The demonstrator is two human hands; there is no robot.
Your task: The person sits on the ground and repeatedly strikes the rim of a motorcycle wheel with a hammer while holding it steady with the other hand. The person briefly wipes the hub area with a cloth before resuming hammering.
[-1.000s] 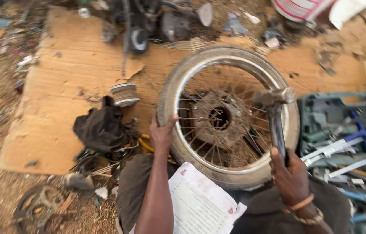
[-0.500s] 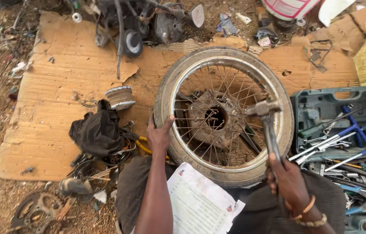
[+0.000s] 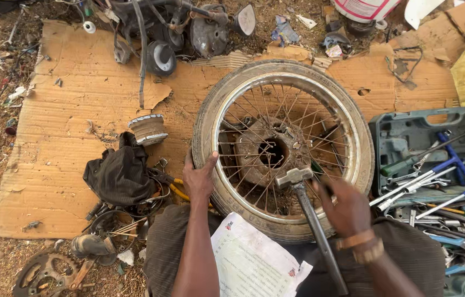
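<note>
Left hand (image 3: 199, 179) clamped on spoked wheel (image 3: 283, 148) rim at eight o'clock; right hand (image 3: 348, 206) closed around hammer (image 3: 309, 214), head over spokes near six o'clock.

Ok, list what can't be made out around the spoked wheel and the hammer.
Head view only:
- Near rim of the rusty spoked wheel: covered by the printed paper sheet and the lap.
- Metal hammer: handle end hidden by the right hand.
- Left hand: fingertips curl out of sight behind the tyre.
- Grey plastic toolbox: cut off by the right edge.

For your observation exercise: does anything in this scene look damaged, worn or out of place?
The spoked wheel's hub is heavily rusted, and the cardboard sheet beneath it is torn and ragged. Tools lie jumbled in the open tool case.
</note>
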